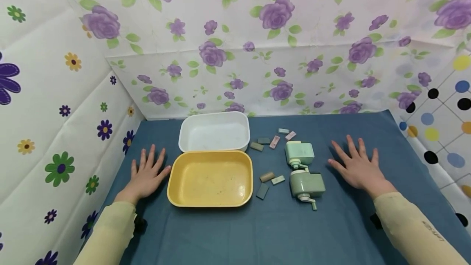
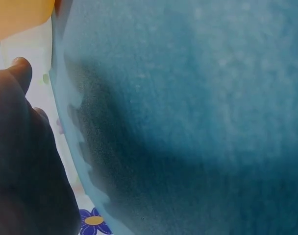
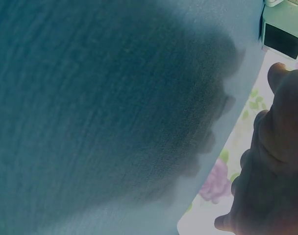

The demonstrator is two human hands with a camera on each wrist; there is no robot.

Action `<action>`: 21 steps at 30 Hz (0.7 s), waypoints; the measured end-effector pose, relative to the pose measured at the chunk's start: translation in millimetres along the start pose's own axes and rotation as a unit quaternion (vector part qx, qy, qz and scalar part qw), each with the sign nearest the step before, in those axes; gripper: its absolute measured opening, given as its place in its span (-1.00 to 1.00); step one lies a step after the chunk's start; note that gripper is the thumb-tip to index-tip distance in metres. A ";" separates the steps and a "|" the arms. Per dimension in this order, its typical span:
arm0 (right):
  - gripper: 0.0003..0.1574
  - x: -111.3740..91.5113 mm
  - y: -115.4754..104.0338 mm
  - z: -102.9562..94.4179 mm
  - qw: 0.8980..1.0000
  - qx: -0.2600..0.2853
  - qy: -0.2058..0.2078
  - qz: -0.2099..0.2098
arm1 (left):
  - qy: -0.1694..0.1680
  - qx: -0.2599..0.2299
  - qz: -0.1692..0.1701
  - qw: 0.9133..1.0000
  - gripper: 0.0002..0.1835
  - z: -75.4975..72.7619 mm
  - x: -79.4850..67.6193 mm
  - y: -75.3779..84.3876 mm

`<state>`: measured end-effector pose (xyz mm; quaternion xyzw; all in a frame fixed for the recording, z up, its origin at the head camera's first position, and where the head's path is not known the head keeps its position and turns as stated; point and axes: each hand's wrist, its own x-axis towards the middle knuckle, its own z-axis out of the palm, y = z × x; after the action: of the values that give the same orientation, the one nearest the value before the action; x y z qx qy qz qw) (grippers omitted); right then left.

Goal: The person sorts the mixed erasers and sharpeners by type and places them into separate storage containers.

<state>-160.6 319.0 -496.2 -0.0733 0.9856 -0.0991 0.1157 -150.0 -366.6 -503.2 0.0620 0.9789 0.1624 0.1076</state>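
Observation:
My left hand (image 1: 145, 176) is spread flat, fingers straight, just left of a yellow tray (image 1: 209, 205). On the other side my right hand (image 1: 358, 167) is spread too, to the right of two hand-crank pencil sharpeners. One sharpener is mint green (image 1: 299, 153); the other, nearer me, is grey-green (image 1: 307, 184). Neither hand holds anything. Between the tray and the sharpeners lie several small erasers, among them a pink one (image 1: 274, 142), a dark grey one (image 1: 262, 191) and a brown one (image 1: 267, 176). In the right wrist view, a mint sharpener (image 3: 281, 29) shows beyond the thumb.
A white tray (image 1: 214, 131) stands directly behind the yellow one. Blue cloth (image 1: 228, 236) covers the table. A flowered sheet (image 1: 235, 72) hangs along the back edge, with patterned sheets at the left (image 1: 48, 134) and right (image 1: 441, 142).

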 end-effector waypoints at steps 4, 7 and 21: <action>0.12 -0.7 0.2 -0.1 1.000 -0.002 0.001 0.000 | 0.011 -0.008 0.006 1.000 -0.07 1.5 1.3 -0.9; 0.12 -0.6 -0.7 0.4 1.000 0.001 0.003 -0.001 | 0.017 -0.007 0.006 1.000 -0.09 1.4 2.2 0.1; 0.05 0.3 -4.2 3.2 1.000 0.019 0.005 -0.016 | 0.069 -0.082 0.013 0.994 -0.19 -6.6 7.8 24.1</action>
<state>-159.5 314.3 -498.5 -0.0867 0.9828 -0.1202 0.1101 -157.0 -344.8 -490.6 0.0541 0.9664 0.2478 0.0427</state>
